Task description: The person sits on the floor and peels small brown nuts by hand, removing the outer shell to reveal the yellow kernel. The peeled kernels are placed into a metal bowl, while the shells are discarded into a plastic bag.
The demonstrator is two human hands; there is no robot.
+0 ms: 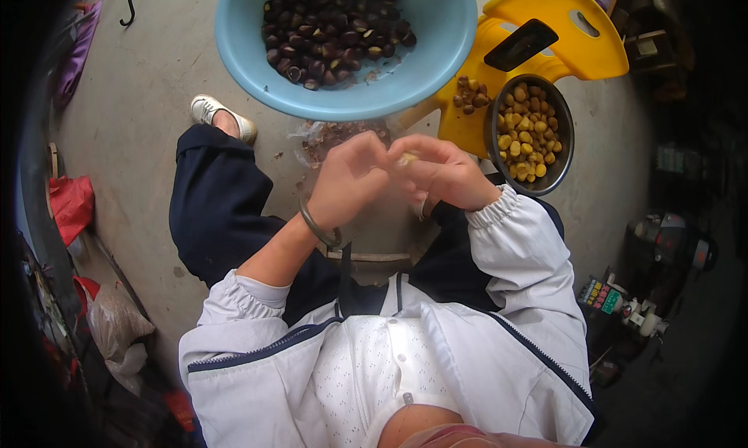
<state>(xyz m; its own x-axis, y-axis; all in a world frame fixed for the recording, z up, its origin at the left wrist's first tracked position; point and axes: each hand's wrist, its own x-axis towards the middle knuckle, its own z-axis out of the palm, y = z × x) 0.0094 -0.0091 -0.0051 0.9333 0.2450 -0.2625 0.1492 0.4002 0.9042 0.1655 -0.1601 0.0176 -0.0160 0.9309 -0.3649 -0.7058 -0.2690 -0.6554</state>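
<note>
My right hand [447, 170] holds a pale yellow peeled chestnut [407, 159] between bent fingers. Touching it at the fingertips is my left hand [353, 179], curled, with a bangle on the wrist; whether it grips a bit of shell is hidden. Beyond both hands stands a light blue plastic basin [350, 106] with dark brown chestnuts [327, 45], some cut open. Under the basin's near edge, a clear plastic bag [304, 137] contains brown shell pieces [345, 138]. To the right, a metal bowl [570, 138] holds yellow peeled chestnuts [526, 135].
A yellow plastic chair [561, 10] stands behind the bowl, bearing a black smartphone [521, 45] and a small heap of brown chestnuts [471, 95]. Filled plastic bags [117, 325] and a red bag [71, 205] lie at the left. Machine-like items [672, 240] stand at the right.
</note>
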